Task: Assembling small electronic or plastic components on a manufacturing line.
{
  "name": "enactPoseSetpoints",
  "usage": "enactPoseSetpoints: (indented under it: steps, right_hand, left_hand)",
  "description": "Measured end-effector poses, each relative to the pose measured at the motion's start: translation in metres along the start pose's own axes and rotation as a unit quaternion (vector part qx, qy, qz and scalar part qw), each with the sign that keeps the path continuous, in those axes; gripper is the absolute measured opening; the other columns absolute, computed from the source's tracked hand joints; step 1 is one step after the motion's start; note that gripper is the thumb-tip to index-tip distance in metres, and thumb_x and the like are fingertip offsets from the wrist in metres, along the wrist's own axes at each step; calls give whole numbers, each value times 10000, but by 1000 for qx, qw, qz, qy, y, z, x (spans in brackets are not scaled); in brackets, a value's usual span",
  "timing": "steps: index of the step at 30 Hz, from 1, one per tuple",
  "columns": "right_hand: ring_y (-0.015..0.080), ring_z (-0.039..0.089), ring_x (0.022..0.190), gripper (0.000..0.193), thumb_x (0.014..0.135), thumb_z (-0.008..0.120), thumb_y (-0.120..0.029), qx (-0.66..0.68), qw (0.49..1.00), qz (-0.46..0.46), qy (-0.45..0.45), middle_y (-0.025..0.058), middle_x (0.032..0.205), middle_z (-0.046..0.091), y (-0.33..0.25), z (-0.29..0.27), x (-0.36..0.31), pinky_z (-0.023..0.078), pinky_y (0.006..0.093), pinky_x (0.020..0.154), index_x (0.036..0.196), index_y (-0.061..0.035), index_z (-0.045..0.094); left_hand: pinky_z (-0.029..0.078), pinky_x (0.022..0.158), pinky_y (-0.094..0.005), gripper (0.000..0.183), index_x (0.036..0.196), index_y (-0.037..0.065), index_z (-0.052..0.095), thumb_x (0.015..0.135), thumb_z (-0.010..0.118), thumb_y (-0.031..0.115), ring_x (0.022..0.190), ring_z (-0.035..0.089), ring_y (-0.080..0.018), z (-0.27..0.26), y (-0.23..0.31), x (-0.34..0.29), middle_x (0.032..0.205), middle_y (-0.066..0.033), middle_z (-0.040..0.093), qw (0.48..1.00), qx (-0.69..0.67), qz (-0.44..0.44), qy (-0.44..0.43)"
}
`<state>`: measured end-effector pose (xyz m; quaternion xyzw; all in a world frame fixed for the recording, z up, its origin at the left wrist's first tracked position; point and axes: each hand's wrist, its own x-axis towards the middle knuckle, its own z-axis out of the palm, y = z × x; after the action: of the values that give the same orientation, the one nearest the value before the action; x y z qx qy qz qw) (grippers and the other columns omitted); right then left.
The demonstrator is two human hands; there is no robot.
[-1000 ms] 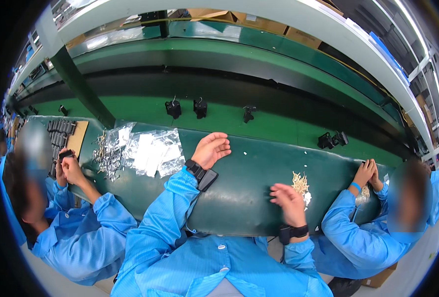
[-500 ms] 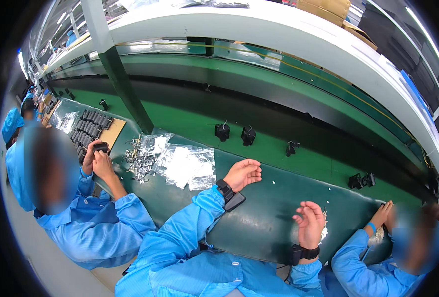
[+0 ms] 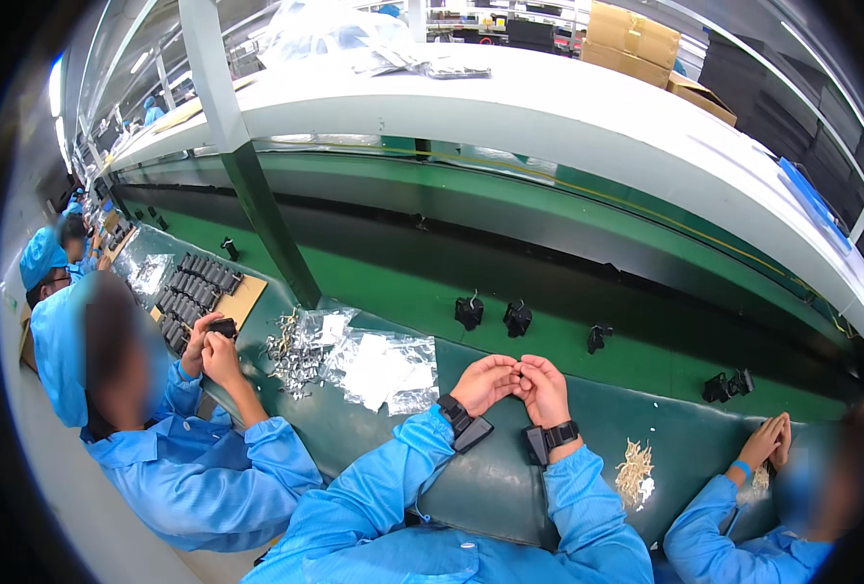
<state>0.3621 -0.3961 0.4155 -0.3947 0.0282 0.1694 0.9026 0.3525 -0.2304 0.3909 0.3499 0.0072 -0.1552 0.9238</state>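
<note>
My left hand (image 3: 485, 384) and my right hand (image 3: 546, 391) meet over the green table mat (image 3: 495, 462), fingertips pinched together and touching. Whatever they hold between them is too small or hidden to make out. Right of my right wrist lies a loose pile of thin cream-coloured strips (image 3: 632, 471), with small white bits at its edge. To the left of my left hand are clear plastic bags (image 3: 410, 375) with white contents, beside a heap of small dark and metallic parts (image 3: 295, 355).
Beyond the mat runs a green conveyor belt (image 3: 568, 352) carrying black parts (image 3: 468, 311) spaced apart. A post (image 3: 268, 224) and white overhead shelf (image 3: 549, 97) stand ahead. Co-workers sit on both sides; the left one handles a black part near a board (image 3: 247, 297) of black parts.
My right hand has moved left from beside the strip pile to meet my left hand, and both now pinch. The view has tilted upward; black parts on the belt sit lower in the picture.
</note>
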Motion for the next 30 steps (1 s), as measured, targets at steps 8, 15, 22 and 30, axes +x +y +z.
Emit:
enactPoseSetpoints:
  steps: [8,15,22,30]
  right_hand:
    - [97,602,678,153,984,592,-12,-75,996,-47,-10,81,965,700,4,3,-3,562,278,602,1136,1,609]
    - [88,595,660,156,985,593,-12,-82,995,-55,-10,87,968,710,6,3,-1,558,268,581,1139,9,608]
    - [89,594,647,158,983,593,-6,-82,995,-53,-13,89,957,711,7,2,-1,556,268,572,1140,11,610]
    - [87,588,652,155,986,588,-4,-81,995,-52,-6,86,957,708,6,3,-2,546,265,572,1139,9,609]
  left_hand:
    - [581,871,-371,175,1184,-25,556,1040,521,69,971,708,-284,4,4,-2,1091,-173,670,1000,21,-14,1]
    - [576,873,-358,174,1183,-21,557,1033,519,59,970,693,-237,7,4,-2,1096,-148,657,999,31,-16,13]
    - [578,857,-344,165,1176,-7,565,1026,529,52,955,681,-201,7,3,-3,1069,-120,655,999,28,-18,18]
    - [580,831,-339,156,1169,4,575,1026,544,58,939,682,-199,7,3,-1,1049,-110,662,999,26,-20,14]
